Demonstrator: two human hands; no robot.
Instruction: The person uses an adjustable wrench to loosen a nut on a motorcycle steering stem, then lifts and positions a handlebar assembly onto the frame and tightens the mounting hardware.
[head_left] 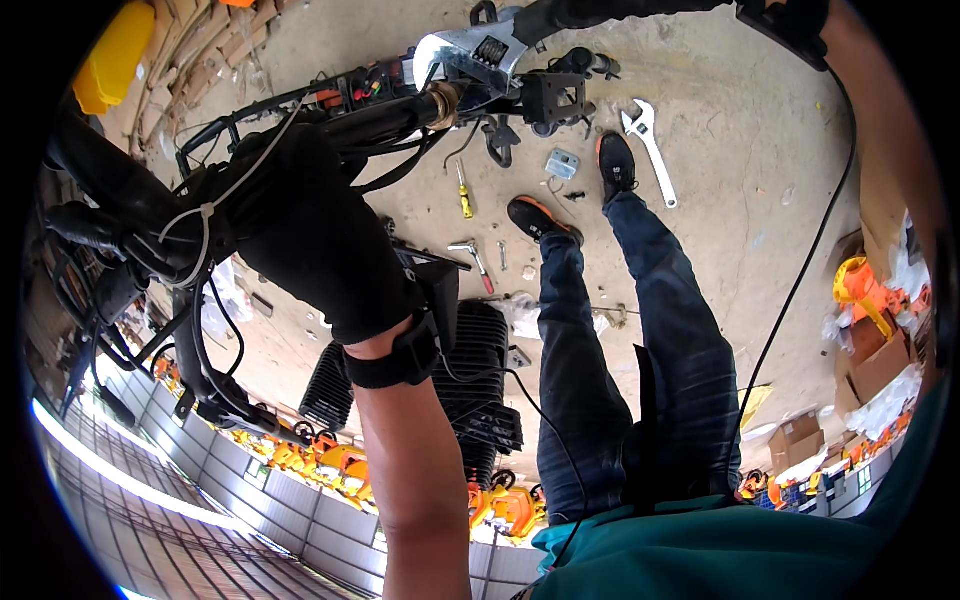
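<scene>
The person's left hand, in a matte black knit glove, lies along a round black tube at upper left; its fingers blend into the dark parts, so whether they are curled shut cannot be told. The right hand, also gloved and partly cut off by the top edge, appears clamped around the shank of a large adjustable wrench, polished steel with a hooked head and a knurled adjusting screw. The wrench sits at the upper middle, its head just beside a dull brass-coloured collar on the tube; whether its mouth bites is unclear. A loose or slanted bite could let it slip, rounding edges or throwing the right hand against the frame's hard metal. The thin black cord hanging from the right wrist could snag, and the pale plastic ties with stiff tails could catch the glove. Below, on gritty concrete floor, a yellow-handled screwdriver, a red-gripped ratchet and a smooth second wrench lie near the dark shoes, where a shifted foot could roll on them. Farther off are creased brown cartons and glossy yellow-orange machine parts.
</scene>
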